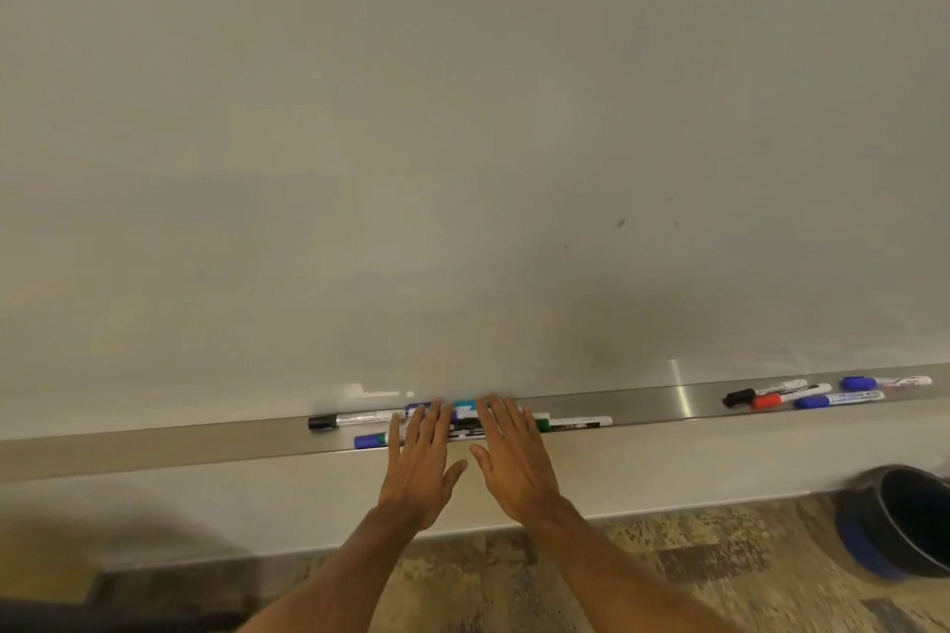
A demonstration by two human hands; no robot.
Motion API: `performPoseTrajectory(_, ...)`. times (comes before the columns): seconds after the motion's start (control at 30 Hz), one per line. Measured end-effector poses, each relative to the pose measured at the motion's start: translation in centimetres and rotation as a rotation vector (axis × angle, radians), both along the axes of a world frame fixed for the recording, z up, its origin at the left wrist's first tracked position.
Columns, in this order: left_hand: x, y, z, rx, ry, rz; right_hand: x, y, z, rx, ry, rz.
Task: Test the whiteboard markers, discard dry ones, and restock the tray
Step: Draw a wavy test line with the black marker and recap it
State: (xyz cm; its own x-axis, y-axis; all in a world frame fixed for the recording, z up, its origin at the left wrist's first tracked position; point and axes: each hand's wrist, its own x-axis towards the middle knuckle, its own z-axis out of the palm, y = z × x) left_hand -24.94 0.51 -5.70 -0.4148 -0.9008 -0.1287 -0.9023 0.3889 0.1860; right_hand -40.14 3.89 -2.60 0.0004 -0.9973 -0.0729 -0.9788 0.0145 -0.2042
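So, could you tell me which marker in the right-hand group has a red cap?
The red marker, second from the left, beside the black marker; the two blue markers lie further right.

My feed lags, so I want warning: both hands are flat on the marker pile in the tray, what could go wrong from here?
1. The left hand and right hand rest flat on loose markers; a push could roll the blue-capped marker, at the front edge, off the tray.
2. A second marker group lies apart on the right; tested and untested ones might get mixed.
3. The bin stands far right, so tosses may miss.
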Motion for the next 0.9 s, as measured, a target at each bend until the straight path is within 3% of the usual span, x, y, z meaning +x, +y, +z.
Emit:
performPoseTrajectory(0.23,3.1,-0.1,0.5,-0.069,-0.109,0.002,4.1,-1.2,-0.6,-0.002,0.016,0.015)
performPoseTrajectory(0.43,2.9,0.2,0.4,0.029,-0.117,0.043,5.2,-0.5,-1.3,0.049,-0.010,0.031)
performPoseTrajectory(0.6,2.8,0.3,0.5,0.060,-0.099,0.059,4.8,-0.7,-0.8,-0.121,-0.277,-0.015)
performPoseTrajectory(0.67,2.8,0.4,0.6,0.056,-0.079,0.057,4.6,-1.2,-0.9,-0.148,-0.204,-0.001)
performPoseTrajectory(0.8,2.7,0.5,0.9,0.024,-0.018,0.056,4.9,-1.9,-0.9,-0.017,0.128,0.058)
performPoseTrajectory(0.9,2.9,0.2,1.4,-0.067,0.062,0.070,5.0,-2.0,-0.3,-0.094,0.140,0.079)
